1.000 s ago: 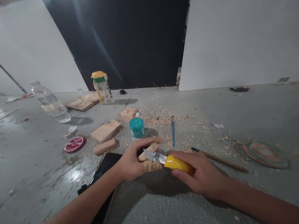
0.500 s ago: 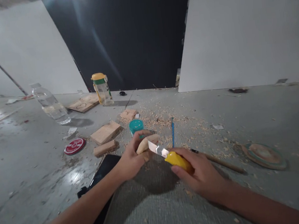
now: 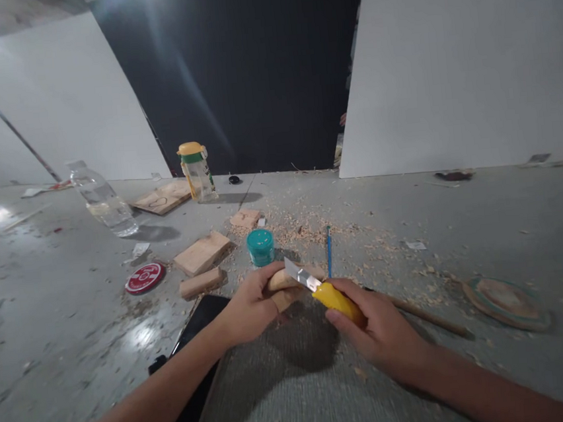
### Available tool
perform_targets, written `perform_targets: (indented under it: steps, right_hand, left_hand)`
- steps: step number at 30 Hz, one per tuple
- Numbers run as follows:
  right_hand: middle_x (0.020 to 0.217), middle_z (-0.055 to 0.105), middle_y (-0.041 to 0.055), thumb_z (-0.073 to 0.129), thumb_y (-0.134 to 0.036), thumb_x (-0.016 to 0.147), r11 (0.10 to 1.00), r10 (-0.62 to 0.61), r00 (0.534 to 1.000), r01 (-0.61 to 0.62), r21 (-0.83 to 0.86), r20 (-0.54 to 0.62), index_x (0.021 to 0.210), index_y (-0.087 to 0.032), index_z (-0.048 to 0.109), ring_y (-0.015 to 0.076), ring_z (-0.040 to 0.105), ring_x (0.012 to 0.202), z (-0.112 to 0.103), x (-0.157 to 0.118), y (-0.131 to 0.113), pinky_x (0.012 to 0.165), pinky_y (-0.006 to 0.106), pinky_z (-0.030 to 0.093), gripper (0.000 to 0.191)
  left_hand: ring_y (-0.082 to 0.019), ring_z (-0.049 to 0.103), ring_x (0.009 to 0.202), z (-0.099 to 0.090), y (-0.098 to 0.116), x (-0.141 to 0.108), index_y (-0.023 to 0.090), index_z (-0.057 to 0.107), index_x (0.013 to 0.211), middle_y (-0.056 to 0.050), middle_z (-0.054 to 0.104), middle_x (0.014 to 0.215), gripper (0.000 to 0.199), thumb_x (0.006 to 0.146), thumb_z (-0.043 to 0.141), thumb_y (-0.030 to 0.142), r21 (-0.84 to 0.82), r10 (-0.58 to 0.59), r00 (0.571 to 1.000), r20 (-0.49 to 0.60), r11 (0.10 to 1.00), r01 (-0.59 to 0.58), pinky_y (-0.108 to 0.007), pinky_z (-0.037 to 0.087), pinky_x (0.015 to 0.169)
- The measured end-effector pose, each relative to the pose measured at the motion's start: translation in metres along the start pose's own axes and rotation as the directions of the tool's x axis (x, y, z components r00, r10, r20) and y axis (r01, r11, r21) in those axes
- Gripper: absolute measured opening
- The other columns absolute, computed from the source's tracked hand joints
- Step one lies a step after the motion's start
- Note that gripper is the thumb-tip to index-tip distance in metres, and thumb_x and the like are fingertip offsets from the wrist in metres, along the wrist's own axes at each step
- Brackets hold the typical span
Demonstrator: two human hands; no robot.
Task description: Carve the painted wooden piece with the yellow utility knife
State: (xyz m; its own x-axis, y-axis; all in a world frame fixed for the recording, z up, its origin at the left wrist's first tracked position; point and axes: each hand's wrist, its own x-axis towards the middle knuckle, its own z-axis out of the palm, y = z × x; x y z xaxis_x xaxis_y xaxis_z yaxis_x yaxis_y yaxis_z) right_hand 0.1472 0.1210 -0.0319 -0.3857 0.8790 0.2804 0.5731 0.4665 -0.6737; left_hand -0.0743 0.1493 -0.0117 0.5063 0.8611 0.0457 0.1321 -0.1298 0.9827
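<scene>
My left hand (image 3: 251, 307) is closed around a pale piece of carved wood (image 3: 281, 280), which points to the right. In my right hand (image 3: 377, 324) is a utility knife with a yellow handle (image 3: 339, 303). Its wide metal blade (image 3: 300, 274) lies across the wood, seemingly touching it, though the exact contact cannot be made out. Just beyond the wood stands a small jar with a teal lid (image 3: 260, 246). A blue stick-like tool (image 3: 329, 251) lies on the floor past the knife.
Left of my hands are wooden blocks (image 3: 203, 253), a red round lid (image 3: 145, 278) and a black flat object (image 3: 194, 335). Farther back stand a clear bottle (image 3: 106, 204) and a yellow-capped bottle (image 3: 198, 176). Wood shavings (image 3: 308, 231) cover the floor; a brown rod (image 3: 431, 316) and round disc (image 3: 504, 302) lie right.
The wood in my left hand has turned from tilted upward to more level, its far end now reaching right beneath the blade. The view has shifted slightly, and the teal-lidded jar shows more fully.
</scene>
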Motion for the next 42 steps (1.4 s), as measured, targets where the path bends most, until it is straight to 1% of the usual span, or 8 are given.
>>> perform_targets:
  steps: [8,11,15,19,26,33,38,42]
  right_hand:
    - [0.101,0.07,0.0061,0.048,-0.035,0.092,1.0,0.001,0.999,-0.001,0.006,0.052,0.116,-0.024,0.055,0.0225,0.064,0.084,0.001,0.0,0.001,0.074,0.036,0.046,0.027]
    - [0.1,0.069,0.0063,0.047,-0.037,0.093,0.999,0.028,0.999,-0.03,0.034,0.043,0.114,-0.022,0.055,0.0223,0.064,0.083,0.0,0.003,0.001,0.073,0.035,0.046,0.027]
    - [0.092,0.068,0.0054,0.045,-0.038,0.093,0.995,0.064,0.997,-0.066,0.075,0.031,0.11,-0.02,0.057,0.0205,0.062,0.075,-0.003,0.005,-0.002,0.066,0.033,0.045,0.028]
    - [0.098,0.068,0.0065,0.047,-0.038,0.093,0.996,0.048,0.999,-0.049,0.071,0.018,0.11,-0.02,0.058,0.0213,0.062,0.083,-0.004,0.005,-0.003,0.072,0.033,0.046,0.028]
    - [0.105,0.068,0.0104,0.049,-0.039,0.091,1.0,-0.013,0.999,0.013,0.014,0.043,0.113,-0.019,0.059,0.0242,0.062,0.091,0.0,0.002,0.003,0.079,0.038,0.046,0.031]
    - [0.098,0.07,0.0075,0.046,-0.038,0.092,0.997,-0.072,0.996,0.073,-0.024,0.048,0.109,-0.02,0.06,0.0218,0.065,0.083,-0.002,0.001,-0.002,0.072,0.035,0.048,0.028]
    - [0.101,0.071,0.0094,0.043,-0.041,0.093,0.994,-0.035,0.999,0.038,-0.098,0.032,0.113,-0.018,0.059,0.025,0.067,0.084,0.001,0.0,0.0,0.072,0.039,0.05,0.034]
    - [0.096,0.073,0.0082,0.04,-0.041,0.093,0.985,-0.012,0.999,0.02,-0.174,0.049,0.113,-0.02,0.059,0.0266,0.069,0.079,0.002,-0.003,0.002,0.068,0.04,0.05,0.034]
  left_hand:
    - [-0.011,0.053,0.062,-0.011,0.017,-0.002,0.016,0.065,0.09,0.001,0.058,0.071,0.013,0.085,0.058,0.026,0.347,-0.009,0.998,0.062,0.938,-0.013,-0.021,0.045,0.055]
    - [-0.011,0.052,0.063,-0.011,0.022,-0.002,0.016,0.065,0.086,0.001,0.057,0.07,0.01,0.084,0.058,0.023,0.429,0.042,0.999,0.008,0.903,-0.041,-0.021,0.044,0.054]
    - [-0.013,0.057,0.07,-0.006,0.015,0.002,0.016,0.066,0.092,-0.001,0.06,0.079,0.015,0.082,0.062,0.026,0.212,0.06,0.982,-0.18,0.977,-0.021,-0.023,0.052,0.057]
    - [-0.021,0.062,0.089,-0.006,0.012,0.004,0.019,0.06,0.106,-0.004,0.059,0.094,0.025,0.082,0.061,0.025,0.012,-0.04,0.986,-0.164,0.999,0.042,-0.028,0.059,0.059]
    - [-0.013,0.056,0.074,-0.001,0.011,0.001,0.018,0.058,0.1,-0.001,0.058,0.085,0.017,0.083,0.059,0.021,0.207,0.099,0.981,-0.167,0.976,-0.063,-0.021,0.05,0.056]
    - [-0.01,0.05,0.061,-0.001,0.007,0.003,0.018,0.051,0.084,0.004,0.052,0.069,0.037,0.07,0.079,0.038,0.188,0.138,0.983,-0.119,0.976,-0.114,-0.021,0.038,0.052]
    - [-0.015,0.053,0.067,-0.007,0.012,0.001,0.019,0.052,0.08,0.001,0.059,0.073,0.035,0.074,0.074,0.045,0.497,0.143,0.973,-0.181,0.867,-0.035,-0.025,0.037,0.056]
    - [-0.018,0.058,0.067,-0.007,0.015,-0.001,0.02,0.05,0.08,-0.002,0.062,0.077,0.025,0.079,0.068,0.038,0.732,0.128,0.964,-0.232,0.675,0.086,-0.029,0.037,0.059]
